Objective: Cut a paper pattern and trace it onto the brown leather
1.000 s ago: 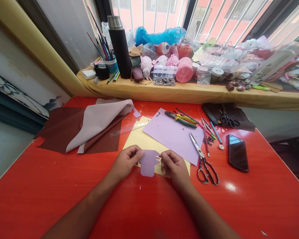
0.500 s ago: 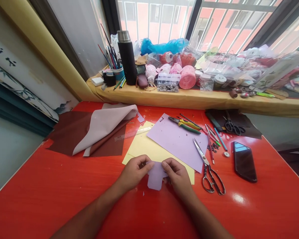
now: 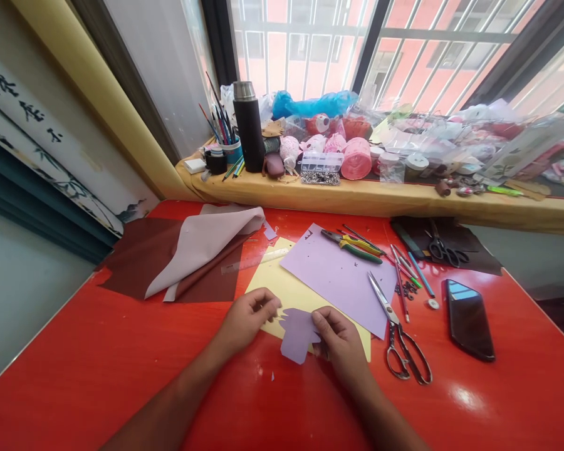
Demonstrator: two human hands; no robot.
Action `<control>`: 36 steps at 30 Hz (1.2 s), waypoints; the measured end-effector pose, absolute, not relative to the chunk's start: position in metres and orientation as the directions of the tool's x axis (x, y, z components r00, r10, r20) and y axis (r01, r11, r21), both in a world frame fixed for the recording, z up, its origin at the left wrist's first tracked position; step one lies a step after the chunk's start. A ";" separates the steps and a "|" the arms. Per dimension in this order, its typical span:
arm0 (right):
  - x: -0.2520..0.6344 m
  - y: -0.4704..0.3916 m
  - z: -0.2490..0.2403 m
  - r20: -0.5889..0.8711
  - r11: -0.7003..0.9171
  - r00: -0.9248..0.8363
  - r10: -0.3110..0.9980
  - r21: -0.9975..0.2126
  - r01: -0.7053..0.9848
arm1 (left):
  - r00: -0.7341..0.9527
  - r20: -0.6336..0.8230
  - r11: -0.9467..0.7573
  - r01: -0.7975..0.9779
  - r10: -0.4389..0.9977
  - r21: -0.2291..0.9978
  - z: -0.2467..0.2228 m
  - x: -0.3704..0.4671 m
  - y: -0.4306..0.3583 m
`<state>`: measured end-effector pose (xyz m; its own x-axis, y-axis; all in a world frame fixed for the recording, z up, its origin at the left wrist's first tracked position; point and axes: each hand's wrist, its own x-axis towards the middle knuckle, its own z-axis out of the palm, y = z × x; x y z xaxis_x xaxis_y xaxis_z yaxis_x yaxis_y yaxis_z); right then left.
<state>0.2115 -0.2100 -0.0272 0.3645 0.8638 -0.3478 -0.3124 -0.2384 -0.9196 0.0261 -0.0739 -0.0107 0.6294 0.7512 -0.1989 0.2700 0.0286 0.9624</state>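
A small light-purple paper cut-out [image 3: 297, 336] with notched side edges and clipped lower corners hangs over the front of the yellow sheet. My right hand [image 3: 339, 338] pinches its upper right edge between thumb and fingers. Just off the cut-out's left edge is my left hand [image 3: 250, 318], its thumb and fingertips drawn together, with nothing visible in them. Beneath both hands lie a yellow sheet [image 3: 263, 275] and the red table. A larger purple sheet [image 3: 333, 279] overlaps the yellow one. To the right of my right hand rest large metal scissors [image 3: 392, 319], blades nearly together.
Pliers [image 3: 352, 244] lie on the purple sheet, with pencils [image 3: 403, 294] beside it. A phone [image 3: 470, 319] is at the right, and black-handled scissors [image 3: 444, 247] behind. Folded brown material [image 3: 207, 269] covers the left side. A thermos [image 3: 249, 128] stands on the crowded windowsill.
My left hand has let go of the cut-out and moved slightly left of it. The cut-out now hangs from my right hand, a little tilted. The view has shifted slightly.
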 end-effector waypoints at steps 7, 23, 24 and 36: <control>0.212 -0.207 -0.023 -0.384 -0.249 0.337 0.860 -0.891 -0.379 | 0.551 0.076 -0.528 0.738 0.831 0.420 0.003 0.026 0.000; 0.211 -0.208 -0.024 -0.287 -0.200 0.318 0.904 -0.940 -0.277 | 0.509 -0.023 -0.464 0.802 0.860 0.377 -0.012 0.026 0.050; 0.211 -0.208 -0.025 -0.284 -0.199 0.316 0.905 -0.940 -0.276 | 0.490 -0.015 -0.441 0.797 0.871 0.413 -0.008 0.025 0.049; 0.209 -0.207 -0.028 -0.272 -0.215 0.317 0.909 -0.955 -0.205 | 0.880 0.052 -0.776 0.388 0.472 0.497 0.008 0.143 0.019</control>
<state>0.2094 -0.2075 -0.0281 0.3168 0.9086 -0.2722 -0.2053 -0.2145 -0.9549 0.1433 0.0190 0.0077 0.8799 0.4724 0.0517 0.3877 -0.7764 0.4969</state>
